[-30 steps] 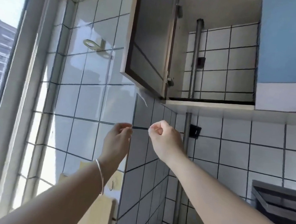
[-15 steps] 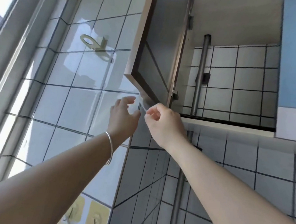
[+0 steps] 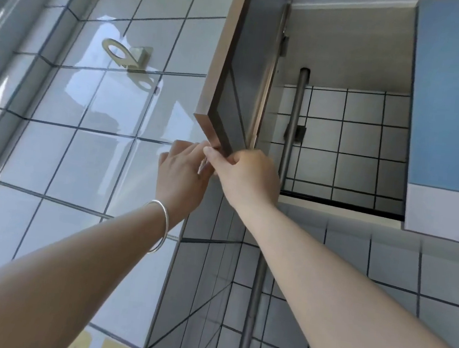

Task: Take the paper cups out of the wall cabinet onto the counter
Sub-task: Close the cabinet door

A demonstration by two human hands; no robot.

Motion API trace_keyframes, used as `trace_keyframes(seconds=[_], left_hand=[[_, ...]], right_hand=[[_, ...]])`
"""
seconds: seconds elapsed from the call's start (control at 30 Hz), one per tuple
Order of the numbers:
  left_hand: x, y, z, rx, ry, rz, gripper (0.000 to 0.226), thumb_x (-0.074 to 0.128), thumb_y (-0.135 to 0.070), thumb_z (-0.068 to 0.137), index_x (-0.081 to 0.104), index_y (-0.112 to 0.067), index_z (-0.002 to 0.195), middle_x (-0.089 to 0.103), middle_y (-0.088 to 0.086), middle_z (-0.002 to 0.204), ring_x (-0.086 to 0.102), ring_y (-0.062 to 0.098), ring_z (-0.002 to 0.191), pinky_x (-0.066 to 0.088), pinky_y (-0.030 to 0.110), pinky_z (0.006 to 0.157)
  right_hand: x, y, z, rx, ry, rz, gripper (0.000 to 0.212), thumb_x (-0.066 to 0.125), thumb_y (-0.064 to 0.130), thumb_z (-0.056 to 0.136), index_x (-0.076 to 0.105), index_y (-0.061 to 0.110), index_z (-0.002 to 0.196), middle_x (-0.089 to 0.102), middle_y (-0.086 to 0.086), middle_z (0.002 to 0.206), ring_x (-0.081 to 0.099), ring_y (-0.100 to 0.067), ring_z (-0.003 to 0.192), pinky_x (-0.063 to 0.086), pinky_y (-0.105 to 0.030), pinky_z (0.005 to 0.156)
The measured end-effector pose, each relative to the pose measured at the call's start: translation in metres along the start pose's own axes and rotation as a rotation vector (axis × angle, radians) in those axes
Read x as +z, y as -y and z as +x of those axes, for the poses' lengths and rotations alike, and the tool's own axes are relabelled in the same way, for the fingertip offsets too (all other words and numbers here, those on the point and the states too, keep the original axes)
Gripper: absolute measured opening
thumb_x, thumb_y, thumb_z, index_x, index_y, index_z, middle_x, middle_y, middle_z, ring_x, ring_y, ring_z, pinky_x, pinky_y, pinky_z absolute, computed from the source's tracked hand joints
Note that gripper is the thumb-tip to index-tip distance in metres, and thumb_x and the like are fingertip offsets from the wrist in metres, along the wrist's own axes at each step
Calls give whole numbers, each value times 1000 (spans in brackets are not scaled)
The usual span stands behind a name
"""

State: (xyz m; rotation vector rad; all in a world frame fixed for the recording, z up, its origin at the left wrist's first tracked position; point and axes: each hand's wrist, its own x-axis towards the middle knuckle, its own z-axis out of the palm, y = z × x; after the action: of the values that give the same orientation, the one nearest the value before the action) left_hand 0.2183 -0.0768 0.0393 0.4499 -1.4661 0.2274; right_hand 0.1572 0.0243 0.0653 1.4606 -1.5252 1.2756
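Wall cabinet hangs above me with its grey door swung open, and inside I see only a tiled back wall and an upright metal pipe; no paper cups show from here. My left hand, bracelet on the wrist, reaches under the door's bottom corner, though I cannot tell its grip. My right hand is curled around that same corner.
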Motion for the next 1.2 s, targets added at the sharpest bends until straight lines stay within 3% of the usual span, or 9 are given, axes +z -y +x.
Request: trace_keyframes(seconds=[0.1,0.2,0.3,0.43,0.57,0.77,0.87,1.0,1.2], left_hand=[[6,-9,-1,49,11,-45,44,28,-28,79,58,-15,108,66,-4,102,46,24,104,27,30,75],[15,-25,-3,26,48,-180,19,43,-17,83,55,-11,98,56,-9,95,47,25,104,30,33,81],[26,-41,-7,34,46,-250,11,47,-20,91,55,-13,95,49,-13,95,49,21,104,28,28,81],[46,-69,-15,29,63,-354,19,43,-26,87,54,-15,99,48,-11,97,49,18,99,27,26,78],[69,-94,-21,26,81,-445,23,48,-19,83,55,-11,104,55,2,105,51,23,102,38,36,85],[102,-121,-22,60,157,-359,32,41,-20,78,57,-12,104,57,5,109,52,27,104,32,33,77],[120,-129,-23,95,126,-318,27,41,-18,82,58,-11,102,59,6,104,54,31,96,31,31,71],[141,-137,-28,106,71,-303,18,47,-12,85,59,-10,98,60,7,100,53,32,90,34,33,66],[169,-137,-33,226,25,-274,24,64,2,71,59,-8,92,61,8,91,56,31,80,49,37,58]], right_hand=[[1,-10,-5,65,2,209,52,52,59,85,71,15,63,73,-5,70,67,-25,75,54,-34,65],[-1,-26,-13,195,13,458,45,56,54,84,68,18,60,74,-5,74,70,-23,77,57,-39,77],[-11,-49,-21,248,-35,487,46,54,54,85,68,15,67,75,-3,78,70,-22,80,55,-41,76],[-27,-78,-43,158,-34,287,27,50,34,94,69,14,93,72,-3,88,66,-19,87,54,-38,82],[-49,-104,-57,-29,-79,9,11,53,18,90,62,17,97,64,5,90,58,-13,83,48,-26,73],[-73,-132,-50,-376,-284,-463,31,43,9,76,64,4,98,62,-10,95,61,-28,84,45,-27,68],[-81,-147,-36,-327,-330,-596,37,49,-4,71,65,-1,103,64,-15,97,61,-34,85,41,-26,79],[-82,-166,-20,-272,-272,-663,39,59,-13,58,68,-2,94,65,-17,88,60,-36,78,48,-30,75],[-66,-186,-19,-206,-224,-734,38,73,5,54,69,9,92,66,-5,86,61,-25,75,55,-27,64]])
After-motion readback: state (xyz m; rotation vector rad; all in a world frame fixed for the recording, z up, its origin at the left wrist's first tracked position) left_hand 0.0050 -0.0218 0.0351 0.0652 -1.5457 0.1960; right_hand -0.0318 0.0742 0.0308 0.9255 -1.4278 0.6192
